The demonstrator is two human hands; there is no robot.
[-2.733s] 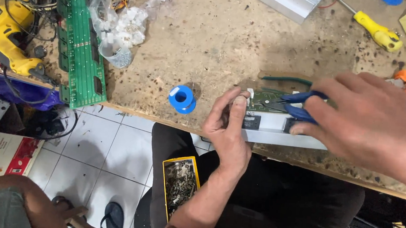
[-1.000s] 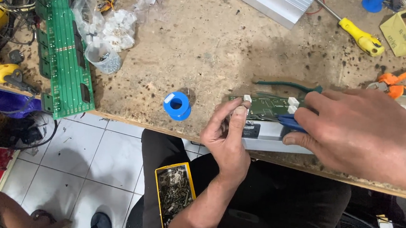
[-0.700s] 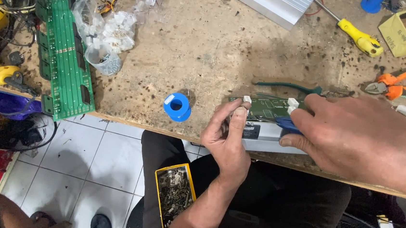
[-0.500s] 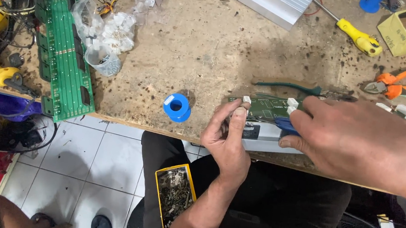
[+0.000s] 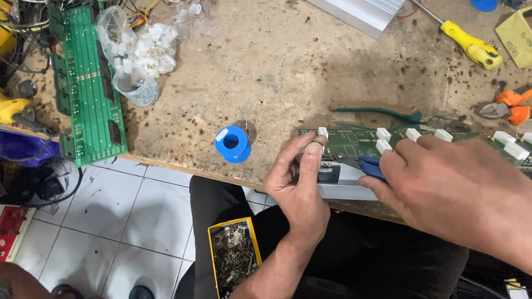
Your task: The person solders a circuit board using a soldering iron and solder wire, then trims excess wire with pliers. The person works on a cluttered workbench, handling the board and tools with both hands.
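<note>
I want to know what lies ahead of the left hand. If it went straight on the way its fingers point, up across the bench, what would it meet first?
The left hand already touches the green circuit board; past it, probably bare workbench.

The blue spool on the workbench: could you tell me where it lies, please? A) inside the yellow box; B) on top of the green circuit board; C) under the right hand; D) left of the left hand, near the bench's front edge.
D: the blue spool lies alone on the workbench, left of the left hand.
</note>
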